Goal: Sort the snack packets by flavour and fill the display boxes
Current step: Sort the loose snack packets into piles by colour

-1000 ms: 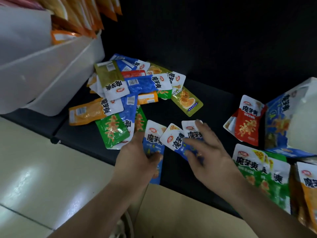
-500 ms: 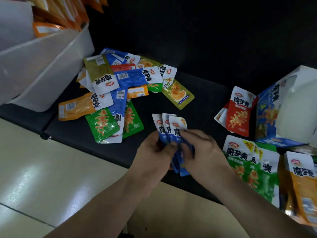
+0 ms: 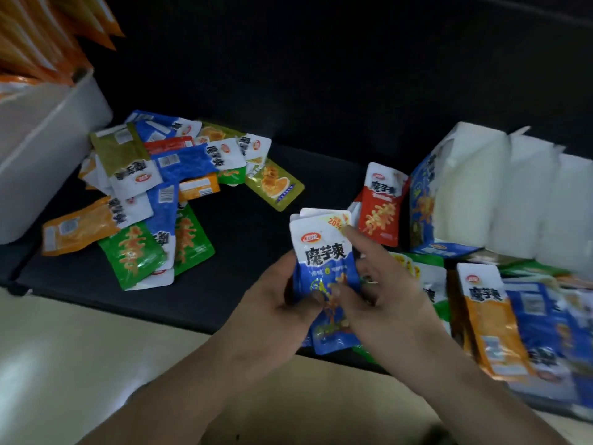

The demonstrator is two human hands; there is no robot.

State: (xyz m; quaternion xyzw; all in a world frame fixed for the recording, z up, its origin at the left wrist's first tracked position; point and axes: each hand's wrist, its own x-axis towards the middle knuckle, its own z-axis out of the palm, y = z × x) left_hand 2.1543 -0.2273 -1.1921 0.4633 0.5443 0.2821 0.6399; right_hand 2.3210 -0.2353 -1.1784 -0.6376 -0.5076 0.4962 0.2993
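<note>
A small stack of blue snack packets (image 3: 324, 252) stands upright between my hands above the dark table's front edge. My left hand (image 3: 282, 303) grips the stack's left side, thumb on the front. My right hand (image 3: 382, 293) holds the right side, its index finger laid across the top packet. A mixed pile of loose packets (image 3: 154, 194), blue, green, orange, olive and red, lies at the back left. Red packets (image 3: 382, 207) lean beside the blue display box (image 3: 423, 200) at the right. Green packets (image 3: 430, 284) and an orange packet (image 3: 491, 316) lie to the right of my hands.
A white box (image 3: 48, 149) with orange packets (image 3: 48, 36) standing in it sits at the far left. White box walls (image 3: 513, 194) rise at the back right. More blue packets (image 3: 552, 332) lie at the far right. The dark table (image 3: 244, 252) ends at a pale floor below.
The blue packets, spread flat on the table a second ago, have been gathered into one stack and lifted upright between both hands. The view has swung to the right.
</note>
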